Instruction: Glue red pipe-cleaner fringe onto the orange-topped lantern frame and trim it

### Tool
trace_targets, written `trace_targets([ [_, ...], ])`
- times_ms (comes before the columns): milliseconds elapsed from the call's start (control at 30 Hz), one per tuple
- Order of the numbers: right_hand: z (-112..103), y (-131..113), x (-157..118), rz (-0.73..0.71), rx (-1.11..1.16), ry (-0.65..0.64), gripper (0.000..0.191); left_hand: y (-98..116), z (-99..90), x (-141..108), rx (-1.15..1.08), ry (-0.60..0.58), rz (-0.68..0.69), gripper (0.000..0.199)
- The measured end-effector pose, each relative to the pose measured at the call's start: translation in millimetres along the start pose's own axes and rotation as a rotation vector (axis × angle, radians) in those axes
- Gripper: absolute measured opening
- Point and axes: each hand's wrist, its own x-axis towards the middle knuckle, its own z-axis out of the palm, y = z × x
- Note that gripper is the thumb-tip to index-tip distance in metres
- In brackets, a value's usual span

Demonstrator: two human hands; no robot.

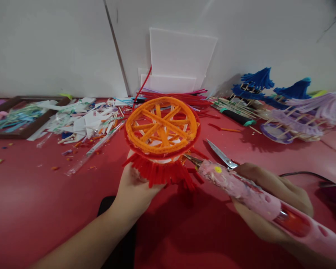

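In the middle of the head view, my left hand (136,186) is closed round the underside of a round craft piece (162,129). Its top is an orange spoked wheel with a red rim, and a fringe of red strips (170,173) hangs below. The fingertips of that hand are hidden behind the fringe. On the right, my right hand (271,198) is wrapped round a pink glue gun (240,188). The gun's dark tip points left and reaches the lower right edge of the piece, by the fringe; whether it touches cannot be made out.
Scissors (222,155) lie beside my right hand. Blue (257,80) and lilac (299,119) craft pieces stand back right, near a green-black tool (236,117). Paper scraps (86,121) and a brown tray (30,130) are left. White sheets (182,54) lean on the wall. A black object (121,239) lies under my left forearm.
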Motion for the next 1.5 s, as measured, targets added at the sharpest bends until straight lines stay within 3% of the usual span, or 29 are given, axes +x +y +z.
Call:
trace_targets([
  [633,0.6,-0.8,1.5,0.035,0.003,-0.007,0.009,-0.9,1.1,-1.8,-0.086,0.019,-0.06,0.04],
  [767,1.7,0.5,2.8,-0.026,-0.002,0.02,0.013,-0.2,2.2,-3.6,-0.119,0.08,-0.109,0.043],
  [900,0.6,-0.9,1.4,0.002,0.05,-0.003,0.006,0.6,3.0,-4.4,-0.136,0.145,-0.157,0.044],
  [1033,-1.2,-2.5,-1.2,0.062,0.059,-0.017,0.02,0.7,2.8,-3.4,-0.124,0.083,-0.13,0.039],
  [1500,-3.2,0.3,1.2,-0.048,-0.047,-0.003,0.008,5.4,2.7,-2.0,0.002,0.058,-0.058,0.035],
])
